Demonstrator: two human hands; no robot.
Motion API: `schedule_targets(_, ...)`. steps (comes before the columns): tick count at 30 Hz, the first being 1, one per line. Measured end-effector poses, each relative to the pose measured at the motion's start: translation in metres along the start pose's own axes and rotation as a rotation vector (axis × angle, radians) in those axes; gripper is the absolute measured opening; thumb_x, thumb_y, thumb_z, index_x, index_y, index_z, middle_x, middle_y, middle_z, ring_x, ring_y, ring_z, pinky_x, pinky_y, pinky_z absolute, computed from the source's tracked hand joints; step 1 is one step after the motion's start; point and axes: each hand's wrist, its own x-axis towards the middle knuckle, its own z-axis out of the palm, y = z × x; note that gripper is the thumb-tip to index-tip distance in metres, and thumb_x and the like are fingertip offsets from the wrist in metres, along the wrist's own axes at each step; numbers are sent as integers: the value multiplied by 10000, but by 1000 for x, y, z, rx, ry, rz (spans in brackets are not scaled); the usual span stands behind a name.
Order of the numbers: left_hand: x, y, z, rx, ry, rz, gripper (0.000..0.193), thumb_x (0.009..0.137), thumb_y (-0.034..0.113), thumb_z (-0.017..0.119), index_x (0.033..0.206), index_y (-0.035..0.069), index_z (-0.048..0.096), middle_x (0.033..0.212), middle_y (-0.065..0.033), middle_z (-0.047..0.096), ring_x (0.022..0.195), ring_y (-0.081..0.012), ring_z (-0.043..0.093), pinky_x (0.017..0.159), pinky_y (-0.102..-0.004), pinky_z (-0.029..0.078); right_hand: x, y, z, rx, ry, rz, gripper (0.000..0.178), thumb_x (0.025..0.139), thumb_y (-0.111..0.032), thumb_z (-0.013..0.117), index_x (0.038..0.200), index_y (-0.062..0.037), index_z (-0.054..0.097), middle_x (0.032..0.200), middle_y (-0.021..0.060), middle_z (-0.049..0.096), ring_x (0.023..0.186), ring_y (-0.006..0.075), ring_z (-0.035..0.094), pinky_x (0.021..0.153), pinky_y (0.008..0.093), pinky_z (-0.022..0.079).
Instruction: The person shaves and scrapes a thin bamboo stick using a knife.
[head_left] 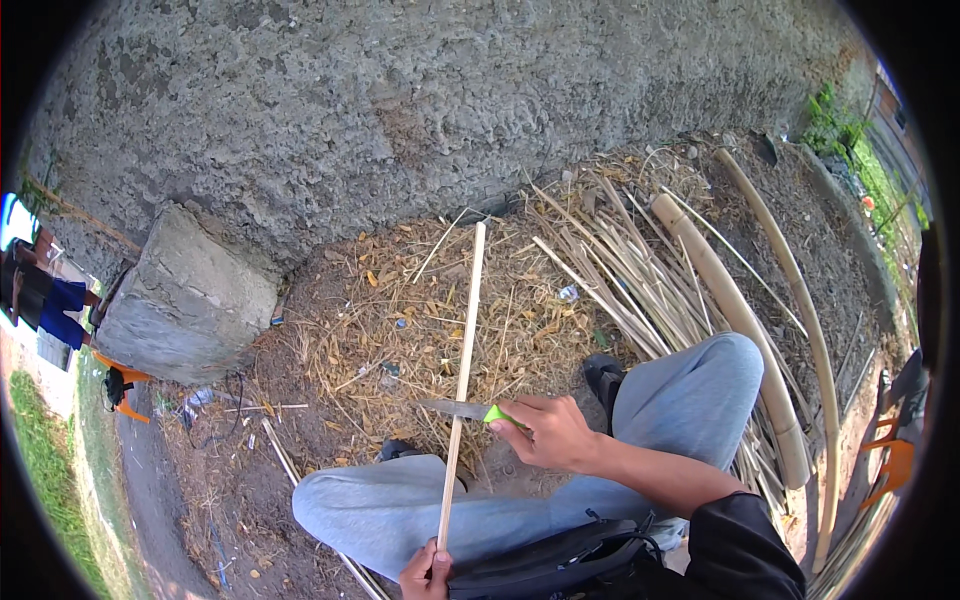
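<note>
My right hand (553, 433) is closed round the green handle of a knife (455, 408), whose blade points left. The blade lies across a long pale bamboo strip (468, 335), touching it about midway along. Down at the lower edge, my left hand (427, 572) grips the near end of that strip between thumb and fingers. The strip slants up and away from me, its far end near the foot of the wall. Most of the knife's handle is hidden inside my right fist.
Bamboo strips (640, 265) lie heaped at the right, beside thick bamboo poles (735, 290). A rough wall (450, 100) runs along the back, with a concrete block (190, 300) at left. Dry leaves and shavings cover the ground. A person (60, 295) stands far left; orange chairs (890, 462) are at the sides.
</note>
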Motion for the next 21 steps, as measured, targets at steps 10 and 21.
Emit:
schedule_targets(10,72,26,7,-55,-136,-32,295,1061,216,510,1089,-25,677,707,4,578,549,-39,453,499,-223,390,-8,-11,9,13,-51,-129,246,869,-237,739,1020,-46,709,725,68,657,488,239,612,398,366,459)
schedule_targets(21,106,32,37,-359,-246,-297,279,1041,194,552,1002,-49,683,672,-9,577,527,-35,438,466,-212,335,-21,-6,20,-23,16,-73,267,856,-265,750,1021,-62,697,697,44,628,474,243,593,395,367,454)
